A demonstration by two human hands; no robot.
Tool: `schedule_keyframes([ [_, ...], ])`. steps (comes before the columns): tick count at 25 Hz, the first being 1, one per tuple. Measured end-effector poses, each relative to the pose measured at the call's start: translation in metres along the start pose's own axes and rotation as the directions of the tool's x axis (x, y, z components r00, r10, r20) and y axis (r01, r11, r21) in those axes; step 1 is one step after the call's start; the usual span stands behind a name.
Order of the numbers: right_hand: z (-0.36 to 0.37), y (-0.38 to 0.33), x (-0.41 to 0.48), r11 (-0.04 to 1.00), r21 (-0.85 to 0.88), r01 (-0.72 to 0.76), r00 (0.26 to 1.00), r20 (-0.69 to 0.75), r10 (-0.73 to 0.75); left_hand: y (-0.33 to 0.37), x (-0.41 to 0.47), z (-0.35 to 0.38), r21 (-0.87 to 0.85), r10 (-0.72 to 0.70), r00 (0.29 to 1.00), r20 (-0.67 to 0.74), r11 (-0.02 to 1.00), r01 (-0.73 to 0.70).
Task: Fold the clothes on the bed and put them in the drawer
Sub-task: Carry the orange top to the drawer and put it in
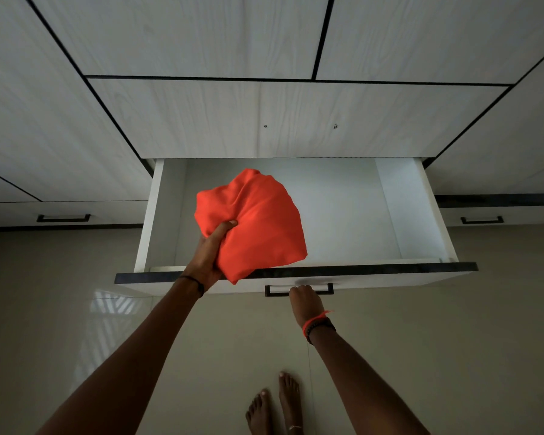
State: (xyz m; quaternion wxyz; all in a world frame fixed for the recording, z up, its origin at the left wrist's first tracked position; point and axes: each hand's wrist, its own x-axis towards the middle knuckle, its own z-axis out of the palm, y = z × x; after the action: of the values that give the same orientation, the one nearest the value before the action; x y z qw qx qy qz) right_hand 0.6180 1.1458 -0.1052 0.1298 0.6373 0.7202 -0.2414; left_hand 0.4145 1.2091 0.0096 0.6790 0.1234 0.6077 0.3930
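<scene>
A folded orange garment (258, 221) hangs over the open white drawer (352, 211), above its left half and front edge. My left hand (209, 255) grips the garment from below and the left, thumb on top. My right hand (303, 301) is closed around the black handle (327, 288) on the drawer's front panel. The drawer's inside shows no other clothes. The bed is out of view.
White wood-grain wardrobe doors (170, 36) rise above the drawer. Shut drawers with black handles sit at the left (63, 218) and right (482, 220). My bare feet (274, 403) stand on the glossy tiled floor below the drawer.
</scene>
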Motion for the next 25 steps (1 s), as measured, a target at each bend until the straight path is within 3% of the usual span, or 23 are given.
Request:
schedule_keyframes([
  [8, 0.017, -0.008, -0.035, 0.999, -0.027, -0.024, 1.000, 0.018, 0.025, -0.011, -0.004, -0.007, -0.016, 0.061, 0.997, 0.043, 0.998, -0.061],
  [10, 0.009, -0.013, -0.049, 1.000, -0.010, -0.027, 0.986, 0.166, 0.028, -0.014, -0.005, -0.009, -0.018, 0.060, 0.997, 0.040, 0.998, -0.059],
  [13, 0.023, -0.010, -0.059, 0.998, -0.069, -0.011, 0.996, 0.090, 0.018, -0.017, -0.009, -0.009, -0.017, 0.070, 0.997, 0.035, 0.997, -0.070],
  [19, 0.042, -0.015, -0.088, 0.999, -0.030, -0.039, 0.970, 0.239, 0.045, -0.017, -0.017, -0.009, -0.009, 0.071, 0.997, 0.039, 0.997, -0.071],
  [22, 0.085, -0.002, -0.097, 0.996, 0.058, 0.070, 0.996, 0.043, -0.073, -0.019, -0.022, -0.007, -0.009, 0.087, 0.996, 0.032, 0.996, -0.087],
  [24, 0.070, -0.012, -0.115, 0.999, 0.020, -0.045, 0.965, 0.259, 0.039, -0.022, -0.027, -0.005, -0.005, 0.089, 0.996, 0.030, 0.996, -0.089],
  [25, 0.062, -0.015, -0.125, 0.995, -0.102, -0.008, 0.944, 0.326, 0.041, -0.023, -0.030, -0.004, -0.007, 0.083, 0.996, 0.033, 0.997, -0.083],
])
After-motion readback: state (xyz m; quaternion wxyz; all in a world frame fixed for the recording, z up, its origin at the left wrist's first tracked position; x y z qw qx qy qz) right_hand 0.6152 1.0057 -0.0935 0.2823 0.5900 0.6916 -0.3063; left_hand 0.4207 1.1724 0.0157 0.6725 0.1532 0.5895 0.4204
